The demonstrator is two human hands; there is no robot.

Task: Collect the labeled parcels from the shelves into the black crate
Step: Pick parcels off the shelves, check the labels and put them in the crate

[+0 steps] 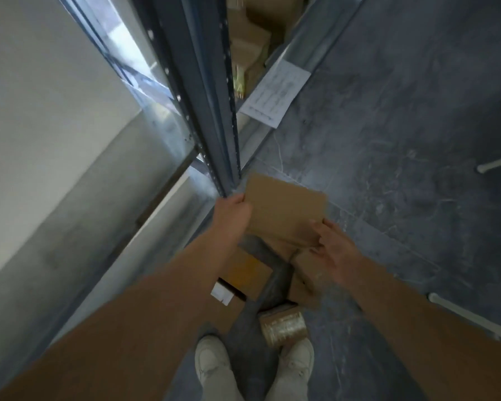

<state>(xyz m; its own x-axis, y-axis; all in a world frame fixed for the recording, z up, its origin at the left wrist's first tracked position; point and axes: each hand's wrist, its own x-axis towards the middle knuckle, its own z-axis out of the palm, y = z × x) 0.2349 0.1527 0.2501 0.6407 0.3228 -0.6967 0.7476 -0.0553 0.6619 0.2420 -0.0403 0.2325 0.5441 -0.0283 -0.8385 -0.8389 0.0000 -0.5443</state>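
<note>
Grey floor (pixel 388 169) beside the shelf post (pixel 211 125) is being stood on. Above it, a parcel (pixel 287 209) is being clamped by left fingers (pixel 239 199), right fingers (pixel 318 230) apart at its corner; that one-sided grip risks dropping it.

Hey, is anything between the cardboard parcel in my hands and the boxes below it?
Nothing visible. The left hand grips the cardboard parcel at its left edge, the right hand touches its near right corner, and only air separates it from the boxes underneath. The black crate cannot be made out.
</note>
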